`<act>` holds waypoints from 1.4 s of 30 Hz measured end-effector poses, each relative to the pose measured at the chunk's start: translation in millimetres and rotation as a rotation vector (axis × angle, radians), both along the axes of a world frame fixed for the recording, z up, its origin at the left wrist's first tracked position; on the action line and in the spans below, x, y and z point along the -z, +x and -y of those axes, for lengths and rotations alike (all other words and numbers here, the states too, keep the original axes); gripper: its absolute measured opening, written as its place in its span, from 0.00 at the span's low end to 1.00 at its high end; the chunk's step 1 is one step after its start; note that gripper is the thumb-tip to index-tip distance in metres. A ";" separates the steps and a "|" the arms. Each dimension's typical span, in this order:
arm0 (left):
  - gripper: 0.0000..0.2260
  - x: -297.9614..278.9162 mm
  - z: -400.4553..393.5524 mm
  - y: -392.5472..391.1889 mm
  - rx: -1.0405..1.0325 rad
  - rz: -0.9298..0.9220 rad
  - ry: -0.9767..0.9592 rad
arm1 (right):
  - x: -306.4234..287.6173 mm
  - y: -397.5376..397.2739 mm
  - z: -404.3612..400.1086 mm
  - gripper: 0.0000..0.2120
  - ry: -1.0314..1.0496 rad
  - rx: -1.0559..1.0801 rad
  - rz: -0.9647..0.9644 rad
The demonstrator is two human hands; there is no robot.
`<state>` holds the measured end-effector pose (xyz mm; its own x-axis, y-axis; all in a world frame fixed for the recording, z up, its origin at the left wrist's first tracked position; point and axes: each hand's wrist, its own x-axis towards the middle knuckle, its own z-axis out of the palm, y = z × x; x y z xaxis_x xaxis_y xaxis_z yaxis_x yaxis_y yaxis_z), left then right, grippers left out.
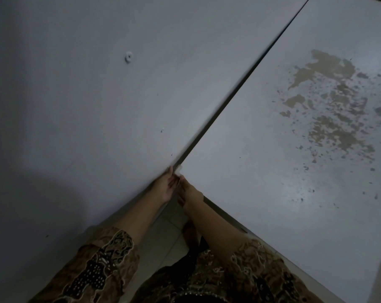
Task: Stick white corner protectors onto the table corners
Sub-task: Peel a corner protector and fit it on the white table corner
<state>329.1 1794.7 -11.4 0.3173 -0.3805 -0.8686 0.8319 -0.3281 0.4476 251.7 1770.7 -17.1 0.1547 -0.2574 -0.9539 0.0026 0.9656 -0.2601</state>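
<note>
Fingers (178,171) of both hands at corner protector (179,167); grip unclear

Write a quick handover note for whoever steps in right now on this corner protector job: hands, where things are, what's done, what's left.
Left hand: fingers straight, against the wall beside the table corner.
Right hand: at the same corner, fingertips by the white corner protector; grip too dim to tell.
The protector sits on the near corner of the table, next to the wall.
Whether it is fully stuck cannot be told.
Left: press it firm; no other corners are in view.
</note>
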 end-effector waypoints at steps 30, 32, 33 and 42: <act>0.32 34.1 7.2 6.6 -0.074 0.065 0.117 | 9.8 9.0 -6.1 0.21 -0.076 0.063 -0.072; 0.51 59.5 4.6 11.7 -0.066 0.052 0.164 | 8.7 7.3 -6.6 0.21 -0.082 0.057 -0.069; 0.57 74.5 2.9 14.2 -0.064 0.044 0.163 | 8.6 6.3 -6.5 0.21 -0.089 0.057 -0.065; 0.49 66.6 7.9 13.5 -0.198 0.049 0.211 | 10.4 7.1 -5.2 0.19 -0.089 0.034 -0.091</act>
